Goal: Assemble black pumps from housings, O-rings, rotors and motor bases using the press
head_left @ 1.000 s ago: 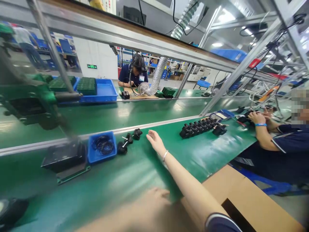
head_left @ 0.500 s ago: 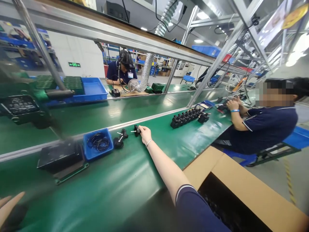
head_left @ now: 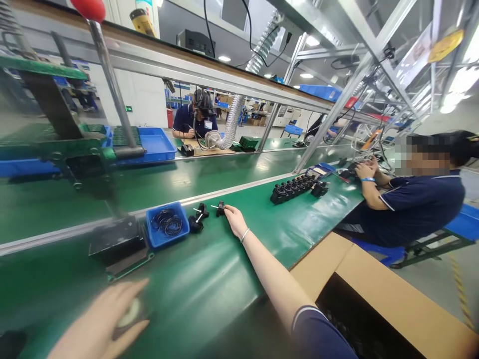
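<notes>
My right hand point(head_left: 235, 220) stretches far out over the green bench point(head_left: 209, 279) and its fingertips close on a small black part with a metal pin point(head_left: 220, 209). Two more such black parts point(head_left: 197, 219) lie just left of it, beside a small blue tray point(head_left: 167, 225) holding black rubber rings. My left hand point(head_left: 98, 325) is low at the near left, blurred, fingers spread over a round black-and-white object point(head_left: 129, 315) on the bench; whether it grips the object cannot be told.
A black press fixture point(head_left: 119, 243) stands left of the tray. A row of several black parts point(head_left: 295, 187) lies further right, near a seated person point(head_left: 407, 199) at work. An open cardboard box point(head_left: 377, 309) sits at my right. Another person point(head_left: 196, 117) sits across the green conveyor point(head_left: 194, 172).
My right hand reached left to the black pinned part and now touches it. My left hand came up into view at the lower left over the round object. The view swung slightly.
</notes>
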Action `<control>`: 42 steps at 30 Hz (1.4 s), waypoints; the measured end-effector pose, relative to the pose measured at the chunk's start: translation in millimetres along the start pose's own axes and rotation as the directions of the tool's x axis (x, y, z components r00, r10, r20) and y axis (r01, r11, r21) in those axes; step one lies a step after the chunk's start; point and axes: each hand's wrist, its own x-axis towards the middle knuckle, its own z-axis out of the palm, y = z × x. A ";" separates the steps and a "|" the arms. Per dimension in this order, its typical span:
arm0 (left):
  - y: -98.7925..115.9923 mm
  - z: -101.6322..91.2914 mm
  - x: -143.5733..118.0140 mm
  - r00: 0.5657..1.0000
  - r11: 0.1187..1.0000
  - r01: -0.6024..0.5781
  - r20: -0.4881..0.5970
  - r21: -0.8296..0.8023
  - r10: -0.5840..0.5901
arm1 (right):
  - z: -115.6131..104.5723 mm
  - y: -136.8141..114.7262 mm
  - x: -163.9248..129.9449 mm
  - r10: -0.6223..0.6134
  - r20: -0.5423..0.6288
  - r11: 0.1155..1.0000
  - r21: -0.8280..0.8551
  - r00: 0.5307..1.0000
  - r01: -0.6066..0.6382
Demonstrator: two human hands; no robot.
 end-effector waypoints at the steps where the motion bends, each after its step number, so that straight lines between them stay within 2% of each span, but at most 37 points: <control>1: 8.0 8.5 3.6 0.999 1.000 -0.024 0.029 0.000 0.024 | 0.0 -0.6 -0.7 -0.007 0.004 1.000 -0.016 1.000 0.007; 3: 21.9 21.8 9.3 0.996 0.998 -0.052 0.066 -0.020 0.054 | 0.1 -1.2 -1.9 -0.020 0.002 0.999 -0.045 1.000 0.020; 8: 32.0 36.8 5.8 1.000 0.990 -0.014 0.009 -0.141 0.016 | 4.1 -1.1 -2.2 -0.040 -0.051 0.997 -0.068 0.998 0.037; 12: 35.1 43.4 -5.4 0.987 0.954 0.132 -0.047 -0.269 -0.150 | 10.9 -9.1 -6.5 -0.037 -0.098 0.998 0.042 0.994 0.041; 15: 37.6 47.4 -9.4 0.971 0.913 0.204 -0.044 -0.353 -0.234 | 14.2 -29.0 -18.4 -0.037 -0.088 0.980 0.192 0.995 0.054; 20: 32.0 57.4 -8.0 0.961 0.858 0.259 0.031 -0.444 -0.274 | 21.2 -77.4 -51.9 -0.062 0.093 0.909 0.417 0.994 0.017; 24: 33.0 62.9 -3.0 0.948 0.817 0.306 0.074 -0.490 -0.310 | 40.6 -100.3 -74.3 -0.021 0.253 0.877 0.469 0.967 -0.103; 26: 36.1 61.6 -0.9 0.944 0.800 0.314 0.077 -0.511 -0.321 | 54.5 -104.0 -82.1 0.022 0.355 0.840 0.501 0.935 -0.210; 29: 38.8 55.7 0.6 0.944 0.794 0.304 0.056 -0.527 -0.324 | 77.4 -106.0 -92.1 0.092 0.515 0.735 0.543 0.852 -0.407; 31: 38.0 51.3 1.1 0.934 0.786 0.317 0.031 -0.530 -0.356 | 92.1 -107.7 -98.3 0.121 0.575 0.700 0.529 0.809 -0.480; 35: 33.0 46.2 2.5 0.894 0.689 0.381 0.055 -0.616 -0.445 | 113.5 -114.8 -111.3 0.165 0.625 0.714 0.458 0.763 -0.530; 37: 31.0 45.8 2.9 0.898 0.676 0.371 0.059 -0.637 -0.437 | 119.5 -119.8 -119.4 0.183 0.628 0.749 0.409 0.756 -0.521; 40: 30.0 45.8 2.9 0.915 0.695 0.329 0.034 -0.640 -0.403 | 125.7 -125.4 -134.3 0.151 0.647 0.853 0.296 0.747 -0.429; 42: 30.1 45.5 3.0 0.919 0.693 0.318 0.029 -0.647 -0.394 | 129.7 -125.5 -145.1 0.122 0.678 0.918 0.201 0.725 -0.342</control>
